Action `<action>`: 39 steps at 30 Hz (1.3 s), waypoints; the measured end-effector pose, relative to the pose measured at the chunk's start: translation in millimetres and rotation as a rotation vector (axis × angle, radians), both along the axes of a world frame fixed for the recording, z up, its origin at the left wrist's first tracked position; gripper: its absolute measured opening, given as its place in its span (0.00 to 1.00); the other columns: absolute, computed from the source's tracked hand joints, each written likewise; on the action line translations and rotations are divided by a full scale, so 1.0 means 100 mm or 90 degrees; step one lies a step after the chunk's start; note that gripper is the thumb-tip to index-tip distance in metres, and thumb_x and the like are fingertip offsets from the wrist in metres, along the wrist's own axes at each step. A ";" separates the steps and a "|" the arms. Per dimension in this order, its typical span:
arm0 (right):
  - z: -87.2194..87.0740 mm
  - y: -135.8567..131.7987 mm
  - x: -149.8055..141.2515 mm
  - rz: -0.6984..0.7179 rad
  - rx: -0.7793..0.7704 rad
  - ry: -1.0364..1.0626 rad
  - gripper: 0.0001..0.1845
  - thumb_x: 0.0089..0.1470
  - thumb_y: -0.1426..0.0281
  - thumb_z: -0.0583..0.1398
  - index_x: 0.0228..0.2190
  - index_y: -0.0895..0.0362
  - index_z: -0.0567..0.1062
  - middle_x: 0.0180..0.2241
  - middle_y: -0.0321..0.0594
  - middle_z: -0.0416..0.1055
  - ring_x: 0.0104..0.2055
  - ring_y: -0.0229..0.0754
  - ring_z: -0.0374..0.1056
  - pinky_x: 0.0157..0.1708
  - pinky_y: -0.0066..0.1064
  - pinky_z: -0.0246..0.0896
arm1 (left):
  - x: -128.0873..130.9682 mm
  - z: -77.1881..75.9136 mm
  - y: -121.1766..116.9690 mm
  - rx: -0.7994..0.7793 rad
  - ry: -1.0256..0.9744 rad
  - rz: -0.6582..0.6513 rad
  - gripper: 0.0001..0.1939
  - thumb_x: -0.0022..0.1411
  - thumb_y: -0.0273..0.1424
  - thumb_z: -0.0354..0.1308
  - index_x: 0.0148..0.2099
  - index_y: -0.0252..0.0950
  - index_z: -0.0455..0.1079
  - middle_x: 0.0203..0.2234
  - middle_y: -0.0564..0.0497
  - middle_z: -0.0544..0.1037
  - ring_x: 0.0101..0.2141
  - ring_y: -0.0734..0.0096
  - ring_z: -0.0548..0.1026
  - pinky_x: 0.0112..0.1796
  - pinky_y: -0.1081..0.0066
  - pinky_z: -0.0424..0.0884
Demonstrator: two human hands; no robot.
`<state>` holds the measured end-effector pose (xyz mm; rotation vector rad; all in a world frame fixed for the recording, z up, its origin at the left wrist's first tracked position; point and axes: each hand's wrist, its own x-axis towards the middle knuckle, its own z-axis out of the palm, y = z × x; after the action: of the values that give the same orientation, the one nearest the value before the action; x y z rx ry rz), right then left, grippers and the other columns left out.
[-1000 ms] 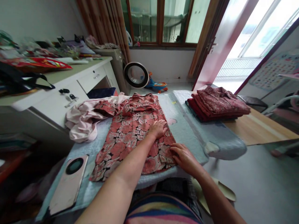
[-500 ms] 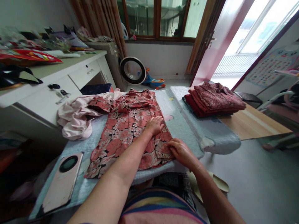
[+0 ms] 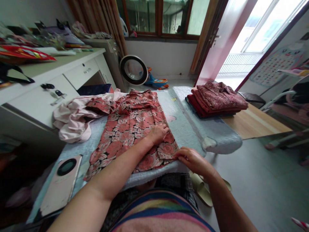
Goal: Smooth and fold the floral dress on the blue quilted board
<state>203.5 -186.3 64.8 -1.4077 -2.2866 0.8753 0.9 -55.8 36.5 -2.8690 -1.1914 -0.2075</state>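
Observation:
A red and black floral shirt [image 3: 120, 125] lies spread on the padded cloth, its sleeve [image 3: 98, 106] stretched out to the far left. My left hand [image 3: 158, 133] rests on the shirt's right side, fingers bent together on the fabric near the edge. At the lower right corner, my right hand [image 3: 193, 159] pinches the folded-over end of the cloth between thumb and fingers. Left of the shirt is a crumpled pale pink garment [image 3: 74, 119], partly under the sleeve.
A stack of folded red clothes [image 3: 217, 100] sits to the right. A phone [image 3: 61, 185] with a round camera ring lies at the lower left. The light blue padded cover [image 3: 169, 103] ends near my body. A white desk [image 3: 55, 93] stands left; slippers [image 3: 201, 190] are on the floor.
My left hand, flatter before, now has its fingers drawn together on the fabric. My right hand has pulled the shirt's corner slightly outward. The view has shifted a little.

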 end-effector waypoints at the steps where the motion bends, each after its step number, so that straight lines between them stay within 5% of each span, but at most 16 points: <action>1: 0.01 0.03 0.01 -0.008 0.010 0.007 0.13 0.60 0.74 0.55 0.36 0.55 0.79 0.35 0.39 0.75 0.38 0.40 0.70 0.40 0.28 0.60 | -0.02 0.00 -0.10 -0.008 -0.011 -0.007 0.13 0.68 0.34 0.53 0.52 0.37 0.71 0.49 0.44 0.74 0.50 0.59 0.71 0.51 0.61 0.68; 4: -0.04 0.15 0.00 -0.055 0.073 0.024 0.13 0.59 0.75 0.54 0.38 0.56 0.78 0.35 0.40 0.75 0.38 0.40 0.70 0.40 0.28 0.60 | -0.11 -0.01 -0.42 -0.019 -0.053 -0.028 0.22 0.67 0.43 0.55 0.58 0.37 0.67 0.59 0.42 0.68 0.59 0.56 0.64 0.59 0.59 0.62; 10: -0.28 0.29 -0.06 -0.082 0.111 0.034 0.15 0.57 0.78 0.52 0.38 0.57 0.78 0.36 0.42 0.74 0.41 0.41 0.69 0.43 0.30 0.61 | -0.19 -0.14 -0.81 -0.095 -0.067 -0.031 0.31 0.67 0.44 0.53 0.67 0.37 0.58 0.67 0.42 0.59 0.65 0.55 0.58 0.64 0.54 0.54; 19: -0.11 0.24 0.08 -0.012 0.037 -0.047 0.15 0.52 0.78 0.52 0.31 0.56 0.79 0.31 0.39 0.75 0.34 0.40 0.69 0.36 0.28 0.59 | -0.20 -0.20 -0.85 -0.092 -0.078 -0.016 0.32 0.68 0.46 0.51 0.69 0.39 0.55 0.68 0.44 0.56 0.67 0.57 0.55 0.65 0.55 0.50; 26: -0.16 0.75 -0.15 -0.058 0.134 0.002 0.14 0.55 0.77 0.53 0.34 0.57 0.79 0.36 0.41 0.77 0.38 0.40 0.70 0.41 0.29 0.61 | -0.20 -0.12 -0.90 -0.049 -0.130 -0.063 0.24 0.67 0.38 0.54 0.63 0.40 0.64 0.65 0.45 0.63 0.64 0.57 0.60 0.65 0.53 0.54; 32: -0.31 1.09 -0.21 0.000 0.109 -0.048 0.16 0.53 0.79 0.53 0.34 0.57 0.80 0.33 0.39 0.77 0.37 0.39 0.70 0.41 0.28 0.62 | -0.19 -0.09 -0.90 -0.044 -0.164 -0.112 0.18 0.70 0.36 0.50 0.58 0.40 0.69 0.58 0.46 0.71 0.57 0.60 0.69 0.58 0.59 0.65; 39: -0.15 1.61 -0.29 0.052 0.159 -0.175 0.16 0.52 0.80 0.54 0.34 0.58 0.81 0.36 0.43 0.77 0.40 0.41 0.70 0.43 0.27 0.60 | -0.19 -0.07 -0.91 -0.056 -0.149 -0.103 0.18 0.68 0.36 0.54 0.58 0.41 0.68 0.57 0.47 0.72 0.57 0.60 0.68 0.58 0.60 0.64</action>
<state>174.0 -25.2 50.2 -1.4022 -2.5640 0.4156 -18.3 -146.7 29.4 -3.0893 -1.0195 -0.5199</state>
